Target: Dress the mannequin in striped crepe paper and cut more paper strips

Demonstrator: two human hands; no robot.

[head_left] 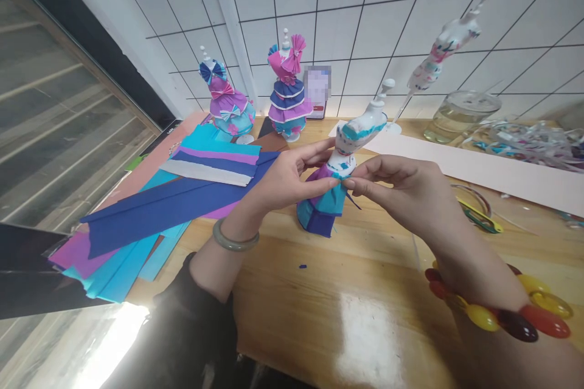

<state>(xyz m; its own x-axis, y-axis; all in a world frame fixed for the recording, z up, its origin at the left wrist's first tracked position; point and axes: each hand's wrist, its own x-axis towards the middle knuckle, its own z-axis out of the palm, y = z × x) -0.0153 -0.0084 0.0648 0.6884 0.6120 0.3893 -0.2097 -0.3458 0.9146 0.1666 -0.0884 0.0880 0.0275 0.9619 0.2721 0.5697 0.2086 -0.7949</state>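
A small white dress form (360, 127) with blue and pink marks leans to the right on the table. Around its lower part is a pleated paper skirt (331, 203) in teal, dark blue and purple. My left hand (292, 173) is closed on the skirt's waist from the left, its thumb pressing the teal paper. From the right, my right hand (401, 188) pinches the teal paper at the waist between thumb and fingers. Both sets of fingertips nearly meet there. A thin dark blue strip end pokes out below my right fingers.
Folded crepe paper strips (182, 194) lie at the left. Two dressed forms (228, 103) and a phone (318, 91) stand by the tiled wall. To the right are a bare form (442, 51), a glass bowl (460, 115), a ribbon heap (533, 140) and yellow-handled scissors (481, 217).
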